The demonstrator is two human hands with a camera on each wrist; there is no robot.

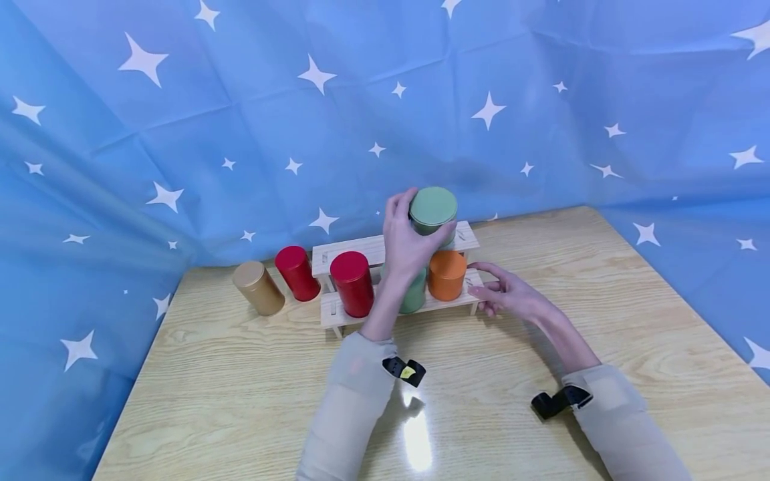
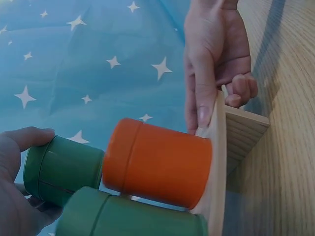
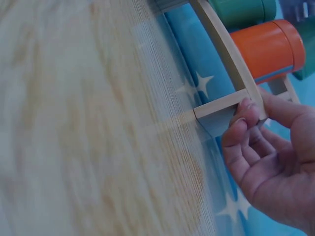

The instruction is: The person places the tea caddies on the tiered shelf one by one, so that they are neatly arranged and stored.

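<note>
While the left hand [image 1: 406, 246] has its fingers clamped round a green canister [image 1: 434, 206] at the centre of the head view, over the rear wooden shelf [image 1: 355, 252], the right hand [image 1: 511, 294], right of centre, pinches the right end of the front wooden shelf [image 1: 330, 309] between thumb and fingers. Along that front shelf stand an orange canister [image 1: 447, 277], a partly hidden second green canister [image 1: 414, 295] and a red canister [image 1: 352, 284]; left of centre, another red canister [image 1: 298, 274] and a gold canister [image 1: 259, 288] stand on the tabletop [image 1: 240, 387].
</note>
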